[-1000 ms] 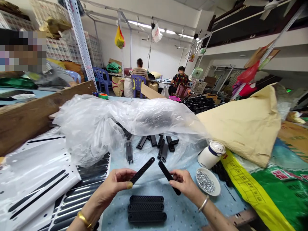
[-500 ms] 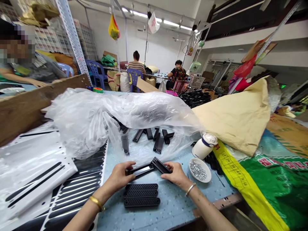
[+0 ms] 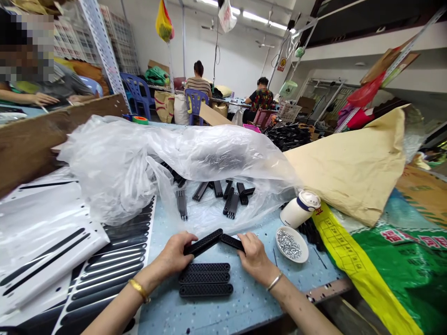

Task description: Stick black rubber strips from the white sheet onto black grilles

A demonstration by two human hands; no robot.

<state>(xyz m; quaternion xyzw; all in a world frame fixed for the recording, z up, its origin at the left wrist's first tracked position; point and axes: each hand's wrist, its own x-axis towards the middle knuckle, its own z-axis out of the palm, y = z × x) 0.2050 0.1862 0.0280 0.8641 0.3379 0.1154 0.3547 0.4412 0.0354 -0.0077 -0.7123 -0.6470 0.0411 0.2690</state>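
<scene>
My left hand (image 3: 180,251) is closed on one end of a long black plastic piece (image 3: 206,242) with a patterned face, tilted up to the right. My right hand (image 3: 256,255) grips a second black plastic piece (image 3: 232,242), which slopes down to the right. Their inner ends meet or nearly meet between my hands; whether they are joined I cannot tell. Just below lies a stack of black patterned bars (image 3: 206,290) on the blue table (image 3: 258,302). Farther back, several loose black pieces (image 3: 232,204) rest on clear plastic.
A white bowl of small metal parts (image 3: 292,244) and a white lidded container (image 3: 299,209) stand at the right. Clear plastic bags (image 3: 115,172) spread across the back. Sheets with black strips (image 3: 104,265) lie left, beside a wooden board (image 3: 52,135). Co-workers sit beyond.
The black pieces between my hands have turned, so the left one now shows its patterned face instead of its open side. My right hand has rolled over. The camera view has shifted slightly.
</scene>
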